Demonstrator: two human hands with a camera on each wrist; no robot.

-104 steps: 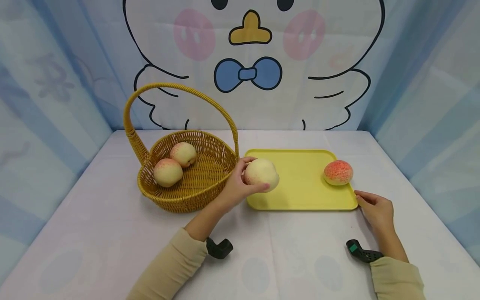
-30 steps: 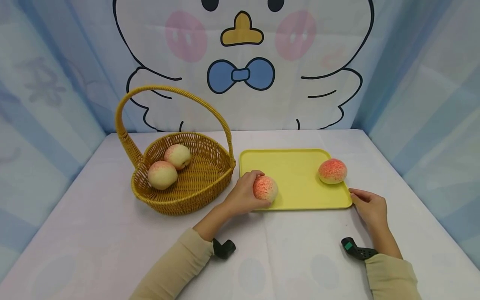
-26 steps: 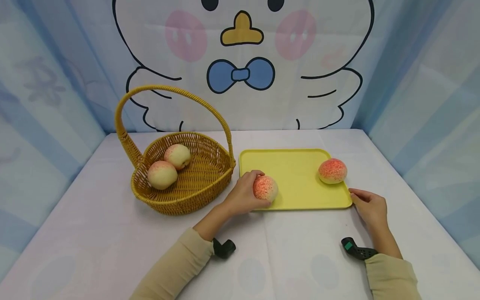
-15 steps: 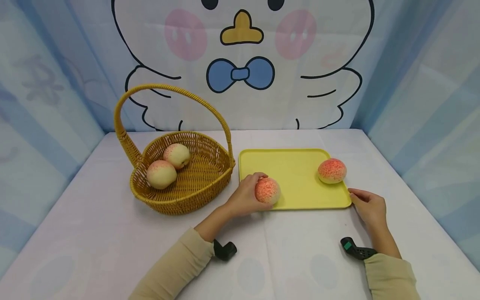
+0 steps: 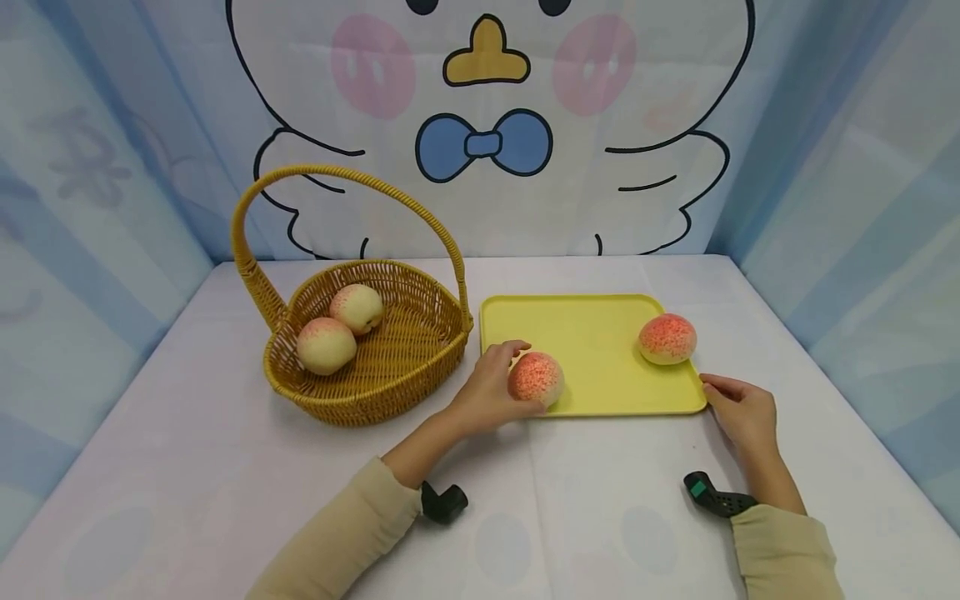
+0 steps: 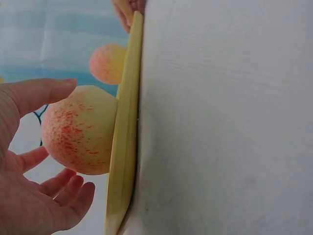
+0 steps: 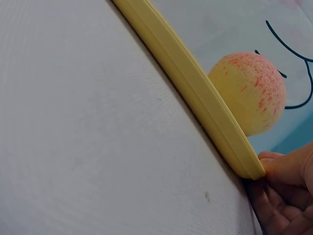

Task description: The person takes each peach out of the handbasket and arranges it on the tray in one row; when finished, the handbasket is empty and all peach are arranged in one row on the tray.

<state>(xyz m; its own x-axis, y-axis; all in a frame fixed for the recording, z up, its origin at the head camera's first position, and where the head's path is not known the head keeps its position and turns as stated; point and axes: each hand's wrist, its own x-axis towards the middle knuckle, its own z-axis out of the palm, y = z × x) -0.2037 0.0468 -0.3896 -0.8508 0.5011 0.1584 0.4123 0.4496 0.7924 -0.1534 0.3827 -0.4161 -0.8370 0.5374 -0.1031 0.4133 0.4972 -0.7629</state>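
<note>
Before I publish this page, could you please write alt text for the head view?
A person's left hand is relaxed around a peach resting on a yellow tray, while the right hand pinches the tray's near right corner. Another peach sits by the tray's right edge, and a wicker basket to the left holds two more peaches.

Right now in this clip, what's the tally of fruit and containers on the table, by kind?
Wicker basket: 1
Yellow tray: 1
Peach-like fruits: 4 (2 in the basket, 2 on the tray)
Total: 6
</note>
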